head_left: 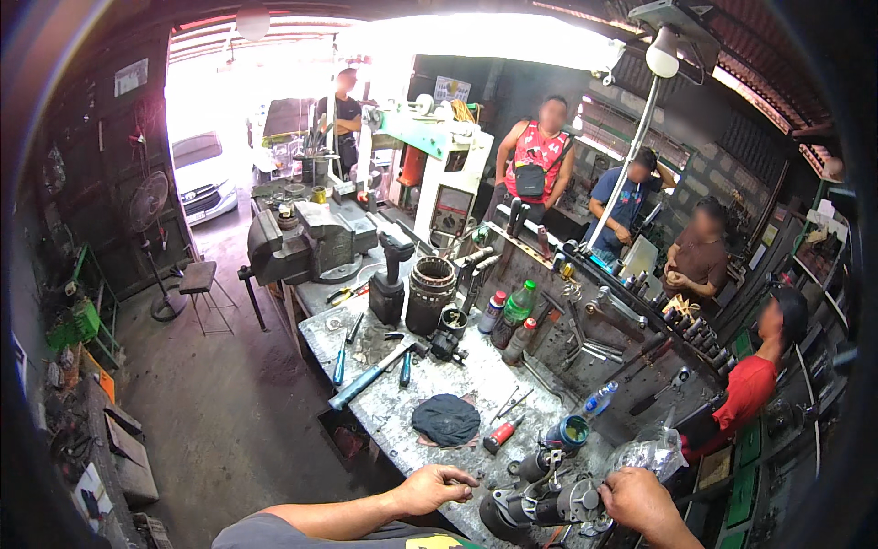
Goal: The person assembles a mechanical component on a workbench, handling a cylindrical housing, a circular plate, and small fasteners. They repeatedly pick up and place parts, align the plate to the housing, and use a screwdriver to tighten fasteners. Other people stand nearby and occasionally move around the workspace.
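Two hands (437, 488) (640, 501) — motor (540, 505) between

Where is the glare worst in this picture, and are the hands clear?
Head view: the open doorway and roof gap blow out to white above the white car; straight edges bend toward the rim; the left hand and right hand on the grey metal motor part are evenly lit and sharp.

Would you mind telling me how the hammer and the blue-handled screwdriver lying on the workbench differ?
The hammer is the longer tool, with a light blue shaft and a dark metal head at its upper right end; the blue-handled screwdriver is slimmer, with a thin shank. The hammer lies slanted across the bench; the screwdriver lies nearly upright in the picture, to its left. Both rest flat on the workbench, beyond the left hand and right hand.
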A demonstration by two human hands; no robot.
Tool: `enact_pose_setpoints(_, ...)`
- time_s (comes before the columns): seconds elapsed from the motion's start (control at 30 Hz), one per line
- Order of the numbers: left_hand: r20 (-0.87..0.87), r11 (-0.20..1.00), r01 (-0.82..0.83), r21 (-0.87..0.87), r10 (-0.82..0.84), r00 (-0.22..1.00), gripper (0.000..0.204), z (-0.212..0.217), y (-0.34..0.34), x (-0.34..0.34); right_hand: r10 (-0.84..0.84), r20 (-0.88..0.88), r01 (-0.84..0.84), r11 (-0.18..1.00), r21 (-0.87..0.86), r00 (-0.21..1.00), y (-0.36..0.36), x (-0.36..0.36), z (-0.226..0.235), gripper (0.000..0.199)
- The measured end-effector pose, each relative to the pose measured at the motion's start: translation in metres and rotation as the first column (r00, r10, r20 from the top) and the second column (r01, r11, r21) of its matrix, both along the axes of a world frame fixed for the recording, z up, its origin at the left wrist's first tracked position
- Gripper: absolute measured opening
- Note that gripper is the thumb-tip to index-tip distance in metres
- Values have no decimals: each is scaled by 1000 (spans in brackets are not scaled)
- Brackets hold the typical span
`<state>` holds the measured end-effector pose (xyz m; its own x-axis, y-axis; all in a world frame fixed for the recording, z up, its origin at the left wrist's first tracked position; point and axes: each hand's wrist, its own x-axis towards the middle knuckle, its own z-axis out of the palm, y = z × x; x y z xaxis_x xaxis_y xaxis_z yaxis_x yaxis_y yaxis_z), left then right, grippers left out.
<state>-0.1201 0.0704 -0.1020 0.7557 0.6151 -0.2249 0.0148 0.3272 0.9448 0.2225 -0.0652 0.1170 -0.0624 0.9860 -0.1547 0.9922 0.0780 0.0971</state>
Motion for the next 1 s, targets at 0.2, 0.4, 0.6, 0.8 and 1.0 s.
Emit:
enact_pose_setpoints(0.2,-34,997,-45,-62,43,999,31,-8,2,-5,-136,80,135,991,16,987,5,-16,0,31)
enact_pose_setpoints(0.4,-6,999,-36,-14,36,999,33,-9,1,6,-286,-38,286,958,-8,957,-7,-28,14,39)
enact_pose_setpoints(0.6,-45,1000,-2,-8,2,999,35,-5,3,8,-102,-48,107,987,123,994,-7,-10,-1,35)
enact_pose_setpoints(0.8,16,999,-27,-45,28,999,35,-8,3,10,-208,-19,209,972,107,978,-8,-9,0,41)
enact_pose_setpoints(1.0,52,998,-31,-59,34,998,35,-18,0,5,-239,-65,236,971,-42,969,-3,-19,10,33)
